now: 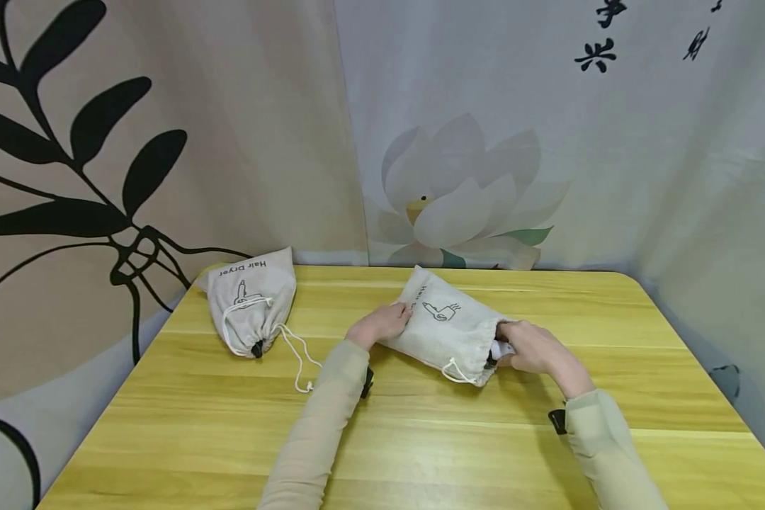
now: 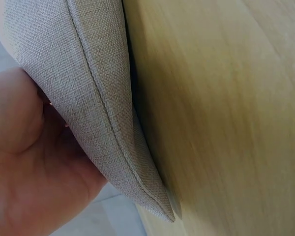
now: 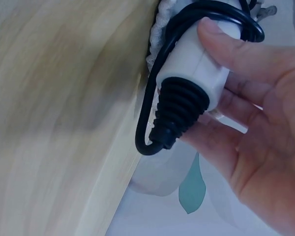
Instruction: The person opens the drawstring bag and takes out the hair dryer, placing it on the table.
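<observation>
A light linen drawstring bag (image 1: 443,322), printed "Hair Dryer" with a line drawing of one, lies slanted on the table. At its closed end my left hand (image 1: 380,324) grips the cloth near the corner; the seam (image 2: 96,78) shows close up in the left wrist view. My right hand (image 1: 537,347) is at the bag's open mouth, thumb and fingers around the white handle of a hair dryer (image 3: 189,66). A black cord (image 3: 148,108) is wound about the handle and leaves its ribbed black end. The rest of the dryer is hidden inside the bag.
A second printed linen bag (image 1: 251,283), gathered at its mouth with something black poking out, lies at the table's back left. Its white drawstring (image 1: 301,354) trails over the wooden table (image 1: 433,453). A patterned curtain (image 1: 261,127) hangs behind the table.
</observation>
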Tool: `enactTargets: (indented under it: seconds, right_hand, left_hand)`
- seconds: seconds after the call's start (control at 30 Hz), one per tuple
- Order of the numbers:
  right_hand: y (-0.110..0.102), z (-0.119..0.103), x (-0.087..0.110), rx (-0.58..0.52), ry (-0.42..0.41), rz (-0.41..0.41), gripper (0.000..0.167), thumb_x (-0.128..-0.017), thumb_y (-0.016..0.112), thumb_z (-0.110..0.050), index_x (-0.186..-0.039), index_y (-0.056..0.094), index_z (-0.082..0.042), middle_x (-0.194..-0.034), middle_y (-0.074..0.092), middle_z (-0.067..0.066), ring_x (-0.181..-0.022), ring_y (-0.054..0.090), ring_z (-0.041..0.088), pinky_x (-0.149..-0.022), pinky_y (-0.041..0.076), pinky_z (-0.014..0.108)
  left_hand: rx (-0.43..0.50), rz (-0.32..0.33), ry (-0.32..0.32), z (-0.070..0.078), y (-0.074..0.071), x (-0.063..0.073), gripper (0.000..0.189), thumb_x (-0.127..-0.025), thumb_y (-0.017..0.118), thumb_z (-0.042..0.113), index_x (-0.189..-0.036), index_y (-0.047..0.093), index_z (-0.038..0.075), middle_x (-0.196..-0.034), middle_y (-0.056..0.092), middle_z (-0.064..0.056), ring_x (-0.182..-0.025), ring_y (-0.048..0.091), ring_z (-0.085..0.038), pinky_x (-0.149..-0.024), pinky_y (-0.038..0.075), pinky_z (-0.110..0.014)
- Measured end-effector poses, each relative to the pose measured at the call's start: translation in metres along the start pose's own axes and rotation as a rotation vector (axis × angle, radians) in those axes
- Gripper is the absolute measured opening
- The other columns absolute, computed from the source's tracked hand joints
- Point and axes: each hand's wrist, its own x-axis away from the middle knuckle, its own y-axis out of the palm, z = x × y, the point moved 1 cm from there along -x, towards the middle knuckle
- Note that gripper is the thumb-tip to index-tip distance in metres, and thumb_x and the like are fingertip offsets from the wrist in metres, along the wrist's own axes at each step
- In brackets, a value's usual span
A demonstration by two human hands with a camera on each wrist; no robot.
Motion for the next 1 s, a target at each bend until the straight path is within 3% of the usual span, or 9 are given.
enactTargets:
  seconds: [0.3, 0.5, 0.77, 1.0]
  right_hand:
    - [0.0002, 0.0013, 0.0022, 0.013, 0.017, -0.012, 0.024, -0.076, 0.078, -0.019, -0.091, 0.061, -0.009, -0.086, 0.064, 0.003, -0.075, 0.056, 0.014, -0.061, 0.047, 0.035]
    - [0.0008, 0.0016, 0.0034, -0.004, 0.035, -0.028, 0.029, -0.078, 0.077, -0.019, -0.099, 0.062, -0.006, -0.089, 0.065, 0.004, -0.073, 0.054, 0.013, -0.059, 0.043, 0.030]
    - [0.0030, 0.0028, 0.0061, -0.030, 0.028, -0.034, 0.034, -0.079, 0.075, -0.017, -0.107, 0.062, -0.002, -0.100, 0.068, 0.011, -0.081, 0.060, 0.017, -0.066, 0.050, 0.034]
    - [0.0036, 0.0056, 0.0075, -0.038, 0.026, -0.029, 0.032, -0.079, 0.075, -0.015, -0.105, 0.062, -0.003, -0.097, 0.068, 0.009, -0.077, 0.057, 0.013, -0.062, 0.046, 0.030]
  left_hand:
    - [-0.030, 0.056, 0.001, -0.0005, 0.0037, 0.0014, 0.045, -0.104, 0.028, 0.029, -0.131, 0.047, -0.003, -0.146, 0.042, -0.019, -0.137, 0.039, -0.030, -0.115, 0.031, -0.039]
    - [-0.083, 0.034, -0.008, -0.0006, 0.0022, 0.0046, 0.054, -0.104, 0.026, 0.029, -0.144, 0.029, -0.008, -0.154, 0.027, -0.021, -0.145, 0.024, -0.031, -0.120, 0.019, -0.038]
    - [-0.110, 0.048, -0.004, -0.0039, 0.0019, 0.0063, 0.055, -0.104, 0.027, 0.028, -0.144, 0.027, -0.010, -0.153, 0.027, -0.023, -0.145, 0.024, -0.032, -0.120, 0.019, -0.038]
    - [-0.114, 0.059, -0.019, -0.0053, 0.0030, 0.0065, 0.055, -0.104, 0.026, 0.029, -0.145, 0.027, -0.008, -0.154, 0.026, -0.021, -0.146, 0.022, -0.030, -0.121, 0.017, -0.037]
